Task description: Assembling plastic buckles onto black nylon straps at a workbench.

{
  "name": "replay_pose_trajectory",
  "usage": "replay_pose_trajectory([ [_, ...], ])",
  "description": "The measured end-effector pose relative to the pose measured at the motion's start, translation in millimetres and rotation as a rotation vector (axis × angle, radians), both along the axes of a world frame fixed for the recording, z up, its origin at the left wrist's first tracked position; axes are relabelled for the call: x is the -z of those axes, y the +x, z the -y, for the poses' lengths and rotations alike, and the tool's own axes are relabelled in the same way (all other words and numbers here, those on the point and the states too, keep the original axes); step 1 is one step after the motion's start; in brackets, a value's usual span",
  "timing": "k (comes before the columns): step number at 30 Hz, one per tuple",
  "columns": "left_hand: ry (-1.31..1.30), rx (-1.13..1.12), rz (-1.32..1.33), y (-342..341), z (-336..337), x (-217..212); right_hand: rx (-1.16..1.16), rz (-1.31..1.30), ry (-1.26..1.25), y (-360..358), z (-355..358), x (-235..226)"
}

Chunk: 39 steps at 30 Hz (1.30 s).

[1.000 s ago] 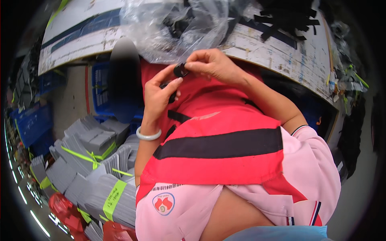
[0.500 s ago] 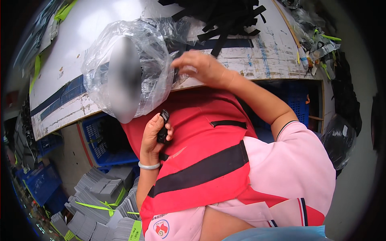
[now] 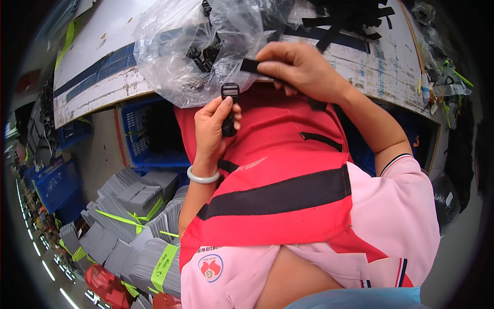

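Note:
In my left hand (image 3: 212,129), closed with the thumb on top, is a black plastic buckle (image 3: 230,91); its slotted end sticks up past my fingertips. Further black pieces lie partly hidden in that palm. My right hand (image 3: 303,67) pinches a short black webbing strap (image 3: 250,65), its flat end pointing left toward the buckle. Strap and buckle are apart. Just beyond both hands, a clear plastic bag (image 3: 170,62) with several black buckles (image 3: 203,55) inside rests on the table edge.
A heap of black straps (image 3: 350,18) lies on the white worn tabletop (image 3: 98,87) at the far right. Below the table stands a blue crate (image 3: 136,136). Bundled grey sheets (image 3: 110,221), tied with yellow-green bands, are stacked at lower left. A red apron (image 3: 267,190) covers my front.
My right hand has come away from the bag and straps side and now holds a strap end near the left hand. The left hand has risen, showing the buckle's slotted end.

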<state>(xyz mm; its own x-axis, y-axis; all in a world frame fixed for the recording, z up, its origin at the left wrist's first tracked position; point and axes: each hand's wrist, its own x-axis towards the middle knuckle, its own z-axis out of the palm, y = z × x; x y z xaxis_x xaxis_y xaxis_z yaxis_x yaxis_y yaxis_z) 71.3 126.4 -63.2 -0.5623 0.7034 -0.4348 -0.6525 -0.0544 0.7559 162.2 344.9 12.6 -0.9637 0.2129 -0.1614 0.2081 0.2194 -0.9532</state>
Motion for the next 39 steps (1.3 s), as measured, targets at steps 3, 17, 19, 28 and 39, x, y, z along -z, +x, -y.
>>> replay_pose_trajectory([
  [3,0.018,0.005,-0.125,3,-7,-7,-0.047,0.185,-0.451,1,36,10],
  [17,-0.044,-0.268,-0.840,5,-5,10,0.149,0.182,-0.865,-12,66,35],
  [19,-0.036,-0.299,-0.981,2,-2,11,0.159,0.148,-0.845,-14,67,36],
  [28,-0.060,-0.282,-1.011,1,0,16,0.124,0.140,-1.093,-14,67,41],
  [39,-0.086,-0.309,-1.112,3,1,17,0.211,0.082,-0.825,-19,77,47],
])
